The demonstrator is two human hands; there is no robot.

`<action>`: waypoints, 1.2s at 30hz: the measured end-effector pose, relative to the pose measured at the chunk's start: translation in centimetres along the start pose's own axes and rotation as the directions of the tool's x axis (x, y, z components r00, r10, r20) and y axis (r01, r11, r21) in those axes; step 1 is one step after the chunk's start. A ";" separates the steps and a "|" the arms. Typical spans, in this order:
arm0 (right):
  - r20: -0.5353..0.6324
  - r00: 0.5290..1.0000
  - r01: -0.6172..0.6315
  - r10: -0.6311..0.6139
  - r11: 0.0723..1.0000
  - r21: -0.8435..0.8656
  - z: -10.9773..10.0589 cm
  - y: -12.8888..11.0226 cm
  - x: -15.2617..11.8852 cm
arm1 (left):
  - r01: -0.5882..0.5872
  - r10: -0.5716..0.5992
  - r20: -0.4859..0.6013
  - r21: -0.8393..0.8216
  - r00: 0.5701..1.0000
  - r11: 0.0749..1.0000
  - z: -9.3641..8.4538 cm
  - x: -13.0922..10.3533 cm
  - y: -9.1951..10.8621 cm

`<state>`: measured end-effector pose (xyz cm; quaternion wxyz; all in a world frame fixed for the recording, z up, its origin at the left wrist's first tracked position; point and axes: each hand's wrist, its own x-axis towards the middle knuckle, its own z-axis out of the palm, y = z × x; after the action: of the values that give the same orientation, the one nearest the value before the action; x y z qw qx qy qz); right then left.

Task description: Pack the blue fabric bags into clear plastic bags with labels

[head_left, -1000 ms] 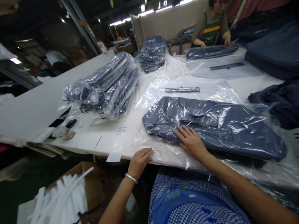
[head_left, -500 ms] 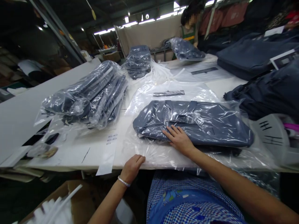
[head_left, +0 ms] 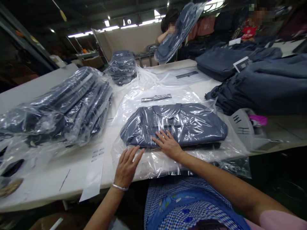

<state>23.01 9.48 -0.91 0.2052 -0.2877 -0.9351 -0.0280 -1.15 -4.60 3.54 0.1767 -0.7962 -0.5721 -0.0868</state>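
Observation:
A dark blue bag lies folded flat inside clear plastic on the table in front of me. My right hand rests on its near edge, fingers spread over the plastic. At the bag's near left corner, my left hand lies with fingers stretched out, on or just above the clear plastic; a bracelet circles the wrist. Loose plastic film spreads under the bag and hangs over the table's front edge. Behind the bag is a stack of clear plastic bags with a dark strip on top.
Plastic-wrapped dark bags are piled on the left, with another wrapped stack farther back. A label sheet overhangs the front edge. To the right sit a grey plastic bin and unwrapped dark bags. Across the table, a person lifts a wrapped bag.
My left hand has moved up from the table's edge to the bag's near left corner, its fingers opening out. The person opposite has raised a wrapped bag. The view has shifted right.

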 end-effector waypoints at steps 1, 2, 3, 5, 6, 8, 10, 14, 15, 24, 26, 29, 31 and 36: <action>-0.003 1.000 -0.007 0.007 1.000 -0.002 -0.3 0.0 -0.2 | 0.015 -0.015 0.010 0.008 1.000 1.000 0.8 0.1 -1.1; -0.004 1.000 -0.018 0.018 1.000 -0.005 -0.6 0.1 -0.5 | 0.018 -0.018 0.025 0.000 1.000 1.000 1.6 -0.1 -2.3; -0.004 0.999 -0.032 0.032 0.999 -0.008 -0.9 0.2 -0.9 | 0.008 -0.007 0.035 -0.025 0.999 1.000 2.5 -0.6 -3.5; -0.004 0.998 -0.068 0.068 0.998 -0.016 -1.4 0.5 -2.0 | -0.071 0.079 0.081 -0.097 0.994 0.993 4.0 -1.9 -5.3; -0.003 0.997 -0.082 0.081 0.996 -0.020 -1.6 0.6 -2.5 | -0.082 0.094 0.087 -0.127 0.992 0.989 4.3 -2.5 -5.9; -0.002 0.995 -0.100 0.100 0.994 -0.035 -1.5 0.8 -3.4 | -0.077 0.090 0.072 -0.167 0.993 0.983 4.1 -2.8 -5.9; -0.009 0.994 -0.110 0.110 0.993 -0.051 -1.2 0.8 -3.7 | -0.061 0.071 0.043 -0.198 0.997 0.978 2.6 -1.6 -4.4; -0.037 0.990 -0.137 0.135 0.989 -0.056 -1.3 0.3 -3.3 | -0.124 0.118 -0.038 -0.228 0.992 0.966 0.4 4.3 0.2; -0.037 0.991 -0.134 0.132 0.990 -0.042 -1.8 0.0 -3.5 | -0.172 0.169 -0.032 -0.230 0.985 0.958 0.7 5.7 1.1; 0.078 0.996 -0.059 0.050 0.992 0.109 -7.2 -2.4 -14.7 | -0.278 0.300 0.067 -0.226 0.952 0.934 6.2 7.1 1.8; 0.026 0.994 -0.112 0.110 0.990 0.080 -6.8 -2.0 -16.6 | -0.273 0.293 0.060 -0.221 0.954 0.936 6.0 6.8 2.1; -0.126 0.982 -0.128 0.139 0.987 0.094 -6.4 -0.7 -17.4 | -0.261 0.279 0.050 -0.232 0.959 0.937 5.7 6.9 2.5; -0.165 0.980 -0.089 0.111 0.987 0.134 -6.5 -0.2 -17.4 | -0.246 0.264 0.043 -0.241 0.964 0.939 5.8 7.0 2.6; -0.178 0.979 -0.071 0.103 0.982 0.175 -7.6 -0.6 -18.2 | -0.196 0.207 0.018 -0.260 0.978 0.946 6.6 6.7 2.6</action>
<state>39.14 -1.89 -1.24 0.3160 -0.3062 -0.8973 0.0333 3.08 3.09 -0.73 0.0672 -0.8684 -0.4755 -0.1239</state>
